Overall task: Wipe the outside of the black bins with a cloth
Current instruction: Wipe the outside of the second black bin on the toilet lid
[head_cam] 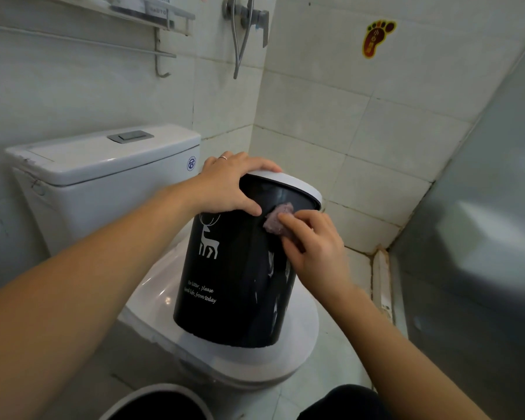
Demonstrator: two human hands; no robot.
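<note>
A black bin (234, 286) with a white rim, a white deer print and white lettering stands tilted on the closed toilet lid (297, 344). My left hand (231, 186) grips the bin's rim, thumb on the outer wall. My right hand (312, 250) holds a small pinkish cloth (275, 221) pressed against the bin's upper side, just under the rim. A second black bin (158, 404) with a white rim shows partly at the bottom edge.
The white toilet cistern (103, 159) stands behind the bin on the left. Tiled walls close in behind and to the right, with a shower valve and hose (246, 16) above. A frosted glass panel (482, 207) lies on the right.
</note>
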